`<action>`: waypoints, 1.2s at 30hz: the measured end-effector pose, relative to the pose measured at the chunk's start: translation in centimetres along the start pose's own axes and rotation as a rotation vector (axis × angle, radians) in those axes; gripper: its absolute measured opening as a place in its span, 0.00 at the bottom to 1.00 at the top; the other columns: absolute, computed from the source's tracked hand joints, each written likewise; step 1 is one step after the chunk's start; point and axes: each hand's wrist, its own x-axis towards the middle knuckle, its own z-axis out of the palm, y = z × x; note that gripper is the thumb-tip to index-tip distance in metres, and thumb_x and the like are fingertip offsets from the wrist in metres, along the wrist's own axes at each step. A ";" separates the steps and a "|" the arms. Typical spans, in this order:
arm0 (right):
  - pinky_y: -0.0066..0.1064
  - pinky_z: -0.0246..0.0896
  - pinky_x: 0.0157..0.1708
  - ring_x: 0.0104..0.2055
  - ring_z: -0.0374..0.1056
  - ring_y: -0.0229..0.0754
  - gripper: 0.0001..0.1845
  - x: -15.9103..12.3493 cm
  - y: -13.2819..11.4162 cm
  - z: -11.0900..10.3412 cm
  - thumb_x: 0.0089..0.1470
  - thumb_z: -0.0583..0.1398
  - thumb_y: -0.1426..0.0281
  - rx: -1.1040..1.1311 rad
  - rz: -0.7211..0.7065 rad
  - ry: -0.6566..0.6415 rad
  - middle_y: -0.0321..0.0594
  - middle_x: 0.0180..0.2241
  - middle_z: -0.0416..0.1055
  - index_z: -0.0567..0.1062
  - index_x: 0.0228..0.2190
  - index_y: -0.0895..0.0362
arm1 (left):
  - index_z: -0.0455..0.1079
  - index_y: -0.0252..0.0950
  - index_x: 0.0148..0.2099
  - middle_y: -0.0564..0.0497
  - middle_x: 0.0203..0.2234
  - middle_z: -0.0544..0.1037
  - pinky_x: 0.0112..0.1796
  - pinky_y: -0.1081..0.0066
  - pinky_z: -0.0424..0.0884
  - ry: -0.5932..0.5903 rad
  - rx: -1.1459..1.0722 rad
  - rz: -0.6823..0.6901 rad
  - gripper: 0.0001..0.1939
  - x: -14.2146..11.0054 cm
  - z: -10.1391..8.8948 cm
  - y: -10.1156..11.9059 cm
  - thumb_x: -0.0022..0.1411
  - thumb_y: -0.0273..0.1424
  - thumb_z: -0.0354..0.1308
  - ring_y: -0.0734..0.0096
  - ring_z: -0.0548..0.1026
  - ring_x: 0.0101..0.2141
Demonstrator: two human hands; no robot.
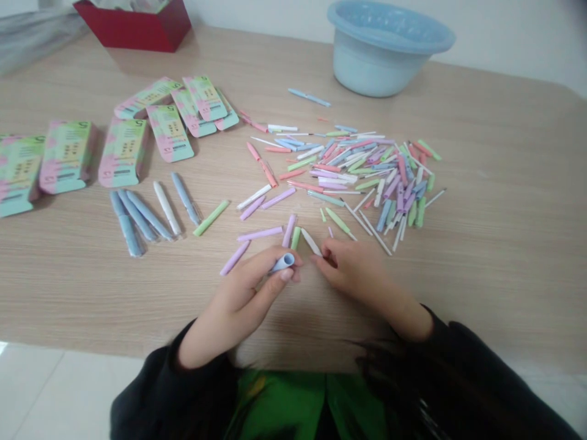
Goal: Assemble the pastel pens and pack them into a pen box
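The left hand curls closed around a light-blue, hollow plastic tube; at its three o'clock, the right hand pinches the end of a white, tapered plastic piece. From the hands, at ten o'clock, five slim blue-and-white plastic pens look finished (one is white). Farther, at one o'clock, a multicoloured heap of plastic pen parts suggests most remains unassembled.

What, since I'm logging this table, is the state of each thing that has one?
Blue pen barrel: held, hollow end open
Left hand: gripping barrel
Right hand: part-closed, grip unclear
Pen parts: loose, mostly heaped
Blue basin: upright, open
Red box: open, contents showing
Cartons: some overlapping, closure unclear
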 end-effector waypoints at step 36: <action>0.31 0.56 0.21 0.19 0.65 0.38 0.07 0.0 2.4 -9.0 0.62 0.60 0.67 0.403 -0.113 0.398 0.33 0.20 0.72 0.76 0.32 0.54 | 0.69 0.37 0.44 0.53 0.31 0.76 0.39 0.71 0.71 -0.036 -0.145 -0.094 0.08 0.2 0.7 0.4 0.74 0.31 0.49 0.70 0.74 0.34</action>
